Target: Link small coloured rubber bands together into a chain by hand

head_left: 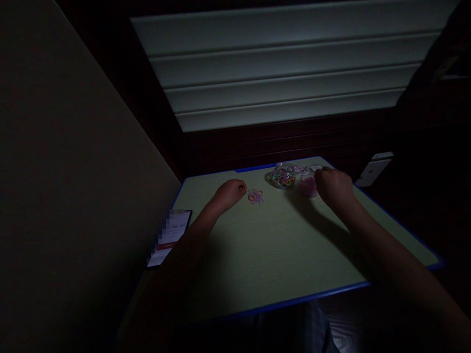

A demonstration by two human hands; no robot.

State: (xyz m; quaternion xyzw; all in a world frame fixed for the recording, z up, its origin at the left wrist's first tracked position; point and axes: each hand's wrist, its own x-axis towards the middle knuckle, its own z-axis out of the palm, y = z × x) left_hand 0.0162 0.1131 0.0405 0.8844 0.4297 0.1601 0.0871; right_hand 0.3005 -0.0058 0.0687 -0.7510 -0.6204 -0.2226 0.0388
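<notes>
My left hand point(231, 192) rests on the green table point(265, 255) with its fingers curled in, just left of a small heap of pink and purple rubber bands point(255, 197). My right hand point(333, 187) is closed at a small clear jar of pink bits point(308, 185), fingers at its top right side. Behind it stands a clear round jar point(282, 176) full of many-coloured bands. The room is dim, so what the fingers pinch is hard to make out.
A phone point(170, 237) with a lit screen lies at the table's left edge by the wall. The table has a blue rim point(331, 292). A white object point(373, 169) sits off the table at the right. Window blinds point(287, 63) hang behind.
</notes>
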